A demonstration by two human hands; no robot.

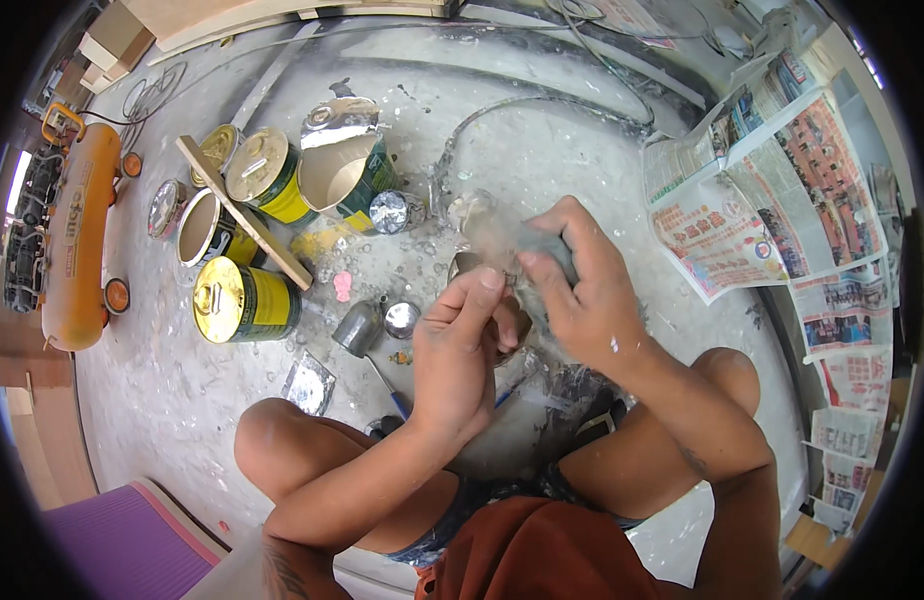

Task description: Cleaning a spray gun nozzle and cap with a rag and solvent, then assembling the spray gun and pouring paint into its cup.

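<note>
A plain rust-red top (pixel 542 555) covers the torso, with dark shorts (pixel 440 528) mottled by pale flecks, ending above bare knees (pixel 272 440). Dark tattoo lines (pixel 284 574) mark the left arm (pixel 352 500); a whitish spot sits near the wrist of the bare right hand (pixel 594 300).

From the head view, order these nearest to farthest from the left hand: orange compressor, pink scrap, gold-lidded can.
From the left hand:
1. Pink scrap: floor, to its left.
2. Gold-lidded can: farther left.
3. Orange compressor: far left.
</note>
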